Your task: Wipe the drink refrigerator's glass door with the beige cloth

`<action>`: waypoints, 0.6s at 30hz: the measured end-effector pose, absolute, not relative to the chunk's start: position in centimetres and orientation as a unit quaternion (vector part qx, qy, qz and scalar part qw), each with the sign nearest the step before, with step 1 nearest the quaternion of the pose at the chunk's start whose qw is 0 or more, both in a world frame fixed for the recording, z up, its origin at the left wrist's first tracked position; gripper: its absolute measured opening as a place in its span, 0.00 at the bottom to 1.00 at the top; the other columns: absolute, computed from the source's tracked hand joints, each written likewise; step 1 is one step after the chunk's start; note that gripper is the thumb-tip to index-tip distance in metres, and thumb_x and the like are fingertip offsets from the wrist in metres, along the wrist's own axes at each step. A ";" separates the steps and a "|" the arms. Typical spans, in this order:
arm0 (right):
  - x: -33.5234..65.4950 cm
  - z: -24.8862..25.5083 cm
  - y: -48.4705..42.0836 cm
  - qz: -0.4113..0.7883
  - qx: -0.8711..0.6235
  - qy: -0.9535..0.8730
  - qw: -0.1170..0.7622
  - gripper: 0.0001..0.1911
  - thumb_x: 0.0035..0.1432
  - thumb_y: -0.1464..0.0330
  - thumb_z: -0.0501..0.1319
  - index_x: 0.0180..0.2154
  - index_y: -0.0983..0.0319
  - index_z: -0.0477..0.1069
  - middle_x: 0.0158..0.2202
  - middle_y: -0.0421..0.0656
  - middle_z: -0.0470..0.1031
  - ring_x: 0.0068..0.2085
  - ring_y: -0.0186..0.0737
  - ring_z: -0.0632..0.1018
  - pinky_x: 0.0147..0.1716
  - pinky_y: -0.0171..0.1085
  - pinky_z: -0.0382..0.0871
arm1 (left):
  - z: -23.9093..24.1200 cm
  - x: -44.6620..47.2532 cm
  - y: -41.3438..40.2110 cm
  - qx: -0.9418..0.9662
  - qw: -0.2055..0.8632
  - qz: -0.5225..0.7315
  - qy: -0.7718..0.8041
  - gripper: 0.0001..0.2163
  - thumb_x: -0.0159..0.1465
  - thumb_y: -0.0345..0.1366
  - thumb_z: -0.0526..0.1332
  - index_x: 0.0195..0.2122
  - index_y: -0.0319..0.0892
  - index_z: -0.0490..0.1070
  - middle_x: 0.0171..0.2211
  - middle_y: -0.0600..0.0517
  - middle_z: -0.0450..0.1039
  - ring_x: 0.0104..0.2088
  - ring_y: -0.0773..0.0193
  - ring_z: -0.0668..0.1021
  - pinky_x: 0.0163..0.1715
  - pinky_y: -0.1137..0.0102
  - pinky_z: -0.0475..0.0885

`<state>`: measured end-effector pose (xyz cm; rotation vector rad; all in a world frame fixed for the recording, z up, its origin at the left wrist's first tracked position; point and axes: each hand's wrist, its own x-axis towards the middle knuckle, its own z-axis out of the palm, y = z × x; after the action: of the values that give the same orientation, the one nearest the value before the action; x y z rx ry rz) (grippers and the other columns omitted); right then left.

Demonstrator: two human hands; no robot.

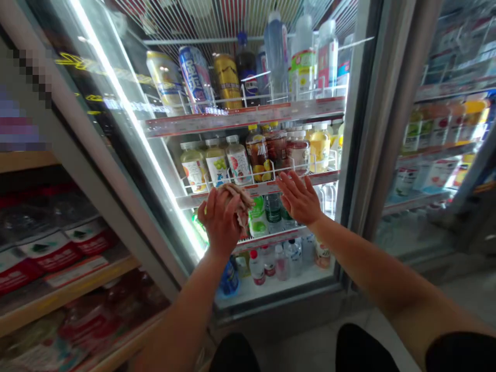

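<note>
A crumpled pinkish-beige cloth (pixel 238 199) is gripped in my left hand (pixel 220 219), held up in front of the lit drinks fridge at the height of the middle shelf edge (pixel 259 187). Its fingers are bent around the cloth. My right hand (pixel 300 199) is raised to the right of it, empty, with the fingers stretched out and palm toward the fridge. Whether that palm touches glass I cannot tell. Behind the hands stand juice bottles (pixel 237 160) and a bottle of dark tea with a yellow cap (pixel 257 152). Green-labelled bottles (pixel 258 214) are partly hidden below.
Cans (pixel 227 80) and tall bottles (pixel 304 57) fill the upper shelf; small bottles (pixel 257 266) stand at the bottom. A metal door frame (pixel 372 129) runs along the right. Wooden shelving (pixel 70 294) with packed bottles is close on the left. Grey floor (pixel 442 284) lies lower right.
</note>
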<state>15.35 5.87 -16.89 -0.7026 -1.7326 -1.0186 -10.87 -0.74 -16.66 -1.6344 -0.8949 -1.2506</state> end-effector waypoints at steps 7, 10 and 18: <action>15.4 -17.2 6.2 -0.423 -0.309 -0.706 0.476 0.37 0.73 0.66 0.53 0.75 0.55 0.37 0.72 0.41 0.59 0.74 0.42 0.57 0.76 0.49 0.34 | -22.5 -6.2 -1.0 -0.690 0.439 -0.433 -0.378 0.16 0.70 0.36 0.61 0.58 0.41 0.74 0.61 0.38 0.73 0.71 0.47 0.62 0.66 0.56 0.57; 15.4 -17.3 6.3 -0.411 -0.310 -0.712 0.478 0.37 0.73 0.66 0.52 0.75 0.53 0.36 0.72 0.41 0.60 0.73 0.43 0.59 0.75 0.50 0.37 | -21.8 -6.2 -0.3 -0.691 0.444 -0.458 -0.341 0.12 0.70 0.30 0.60 0.54 0.42 0.72 0.57 0.41 0.76 0.70 0.51 0.64 0.66 0.57 0.59; 15.4 -17.0 6.0 -0.443 -0.292 -0.693 0.488 0.37 0.72 0.67 0.54 0.75 0.58 0.40 0.70 0.42 0.62 0.74 0.42 0.55 0.76 0.48 0.33 | -20.9 -5.7 0.1 -0.724 0.437 -0.427 -0.322 0.18 0.72 0.26 0.56 0.61 0.42 0.71 0.59 0.42 0.76 0.73 0.53 0.58 0.70 0.56 0.55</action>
<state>15.43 5.99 -16.99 -0.7096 -1.6839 -1.0781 -5.68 0.06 -20.88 -1.7997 -0.8007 -1.0613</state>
